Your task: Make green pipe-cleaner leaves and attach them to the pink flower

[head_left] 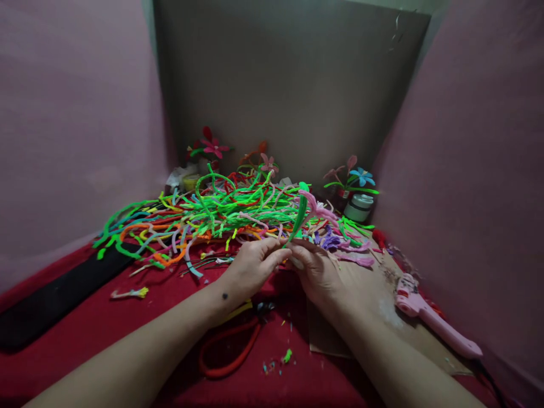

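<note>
Over the middle of the table, my left hand [254,265] and my right hand [317,273] meet with their fingertips together. Both are closed in a pinch at the base of a green pipe-cleaner leaf [301,211], which stands upright from between them. A pink pipe-cleaner flower [315,207] leans out to the right just above my right hand. Its stem is hidden by the fingers, so how it joins the leaf cannot be made out. Behind my hands lies a large tangled heap of pipe cleaners [229,207], mostly green. Purple pipe-cleaner pieces [329,239] lie beyond my right hand.
A pink glue gun [433,320] rests on cardboard [374,300] at right. Below my hands is a tool with a red looped handle [229,371]. A black strip [63,297] lies left. Potted pipe-cleaner flowers [362,177] and a lidded jar [359,208] stand behind.
</note>
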A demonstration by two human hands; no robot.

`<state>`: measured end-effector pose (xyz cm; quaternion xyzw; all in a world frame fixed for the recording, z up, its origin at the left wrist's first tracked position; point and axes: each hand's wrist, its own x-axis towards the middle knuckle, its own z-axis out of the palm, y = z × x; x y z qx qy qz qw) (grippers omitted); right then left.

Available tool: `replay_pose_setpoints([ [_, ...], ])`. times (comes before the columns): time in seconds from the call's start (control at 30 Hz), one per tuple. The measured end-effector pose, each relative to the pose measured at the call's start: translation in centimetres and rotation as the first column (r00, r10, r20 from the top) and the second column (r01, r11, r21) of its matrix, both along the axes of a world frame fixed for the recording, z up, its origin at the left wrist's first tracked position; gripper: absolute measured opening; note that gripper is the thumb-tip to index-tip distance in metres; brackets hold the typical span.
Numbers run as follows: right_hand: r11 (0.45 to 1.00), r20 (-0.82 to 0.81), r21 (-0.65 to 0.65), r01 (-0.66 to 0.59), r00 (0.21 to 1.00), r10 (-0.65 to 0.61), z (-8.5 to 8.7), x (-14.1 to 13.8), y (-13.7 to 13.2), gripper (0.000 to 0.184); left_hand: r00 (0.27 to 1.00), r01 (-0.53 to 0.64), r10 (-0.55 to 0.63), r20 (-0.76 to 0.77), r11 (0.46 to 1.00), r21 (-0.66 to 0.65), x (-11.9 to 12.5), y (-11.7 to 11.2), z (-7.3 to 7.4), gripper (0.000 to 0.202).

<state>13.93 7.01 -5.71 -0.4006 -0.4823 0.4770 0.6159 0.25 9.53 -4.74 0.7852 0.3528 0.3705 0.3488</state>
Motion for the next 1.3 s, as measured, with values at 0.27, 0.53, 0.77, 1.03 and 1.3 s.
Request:
replay_pose_setpoints([
  [0.27,1.000,0.161,0.000,0.022,0.987,-0.022,0.5,-0.2,-0.5,0.017,0.942,-0.074,0.218,-0.256,0.878,0.474,-0.3,0.1,-1.8,0.021],
  [0.53,0.990,-0.147,-0.048,-0.134,0.981,0.125,-2.0,0.3,1.2,0.015,0.996,0.022,-0.021,0.085,1.000,-0.013,0.0,0.4,0.0,0.020],
  [0.77,0.968,-0.239,-0.081,-0.237,0.947,0.212,-1.7,0.5,1.4,0.019,0.962,0.171,-0.058,0.268,0.893,-0.417,-0.1,0.5,0.1,0.022],
  [1.03,0.987,-0.264,-0.057,-0.153,0.955,0.133,-2.2,0.3,1.6,0.017,0.958,0.242,-0.124,0.259,0.835,-0.495,0.0,0.6,0.1,0.025],
  [1.3,0.999,-0.194,0.006,-0.053,0.980,0.053,-1.4,-0.2,0.6,0.009,0.936,-0.116,0.241,-0.257,0.900,0.420,0.0,0.1,-2.1,0.018],
])
